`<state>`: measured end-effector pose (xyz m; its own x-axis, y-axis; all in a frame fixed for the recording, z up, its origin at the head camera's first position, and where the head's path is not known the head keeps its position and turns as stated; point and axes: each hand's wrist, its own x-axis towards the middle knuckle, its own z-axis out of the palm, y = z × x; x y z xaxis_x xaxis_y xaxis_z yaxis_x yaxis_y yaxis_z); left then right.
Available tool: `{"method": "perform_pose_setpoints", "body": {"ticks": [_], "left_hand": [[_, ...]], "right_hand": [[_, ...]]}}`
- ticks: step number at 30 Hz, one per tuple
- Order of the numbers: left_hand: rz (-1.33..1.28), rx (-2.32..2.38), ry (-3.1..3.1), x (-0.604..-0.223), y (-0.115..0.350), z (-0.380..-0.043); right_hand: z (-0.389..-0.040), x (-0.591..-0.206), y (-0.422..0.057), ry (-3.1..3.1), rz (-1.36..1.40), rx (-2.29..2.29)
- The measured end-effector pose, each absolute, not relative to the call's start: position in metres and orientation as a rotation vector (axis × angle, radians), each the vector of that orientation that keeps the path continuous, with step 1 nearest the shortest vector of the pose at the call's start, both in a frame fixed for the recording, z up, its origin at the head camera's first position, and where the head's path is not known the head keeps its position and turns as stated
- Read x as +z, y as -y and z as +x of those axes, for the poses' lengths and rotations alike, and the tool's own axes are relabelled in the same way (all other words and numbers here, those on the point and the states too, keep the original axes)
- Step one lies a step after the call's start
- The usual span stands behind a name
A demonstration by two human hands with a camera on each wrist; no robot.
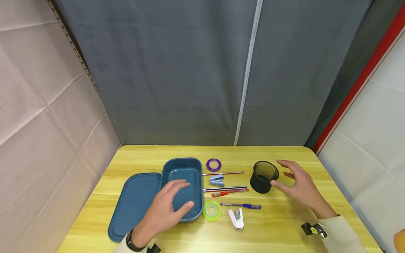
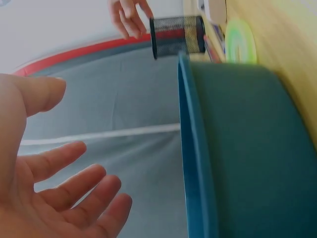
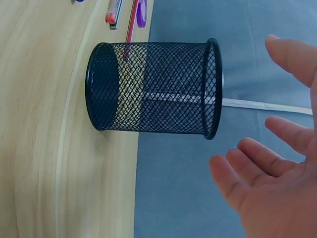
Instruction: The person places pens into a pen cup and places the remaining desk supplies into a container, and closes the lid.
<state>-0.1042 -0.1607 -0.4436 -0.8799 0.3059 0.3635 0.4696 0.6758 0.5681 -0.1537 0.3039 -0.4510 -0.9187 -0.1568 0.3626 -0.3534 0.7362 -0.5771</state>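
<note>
My left hand hovers over the near left side of a dark blue plastic box, fingers spread and holding nothing. In the left wrist view the thumb and fingers stand apart beside the box's rim. On the right, my right hand is beside a black mesh pen cup, thumb and fingers parted around its right side. The right wrist view shows the upright mesh cup with my fingertips a small gap off its rim. Only the table shows through the cup's mesh.
A blue lid lies left of the box. Between box and cup lie purple tape, green tape, a blue stapler, a white stapler, a red pen, a blue pen and several thin sticks.
</note>
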Motion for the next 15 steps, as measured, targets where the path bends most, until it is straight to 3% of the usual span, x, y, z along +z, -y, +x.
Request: {"method": "perform_pose_setpoints", "body": {"ticks": [15], "left_hand": [[-0.76, -1.235, 2.667, -0.448, 0.121, -0.104]], "right_hand": [[-0.17, -0.464, -0.307, 2.718, 0.363, 1.084]]}}
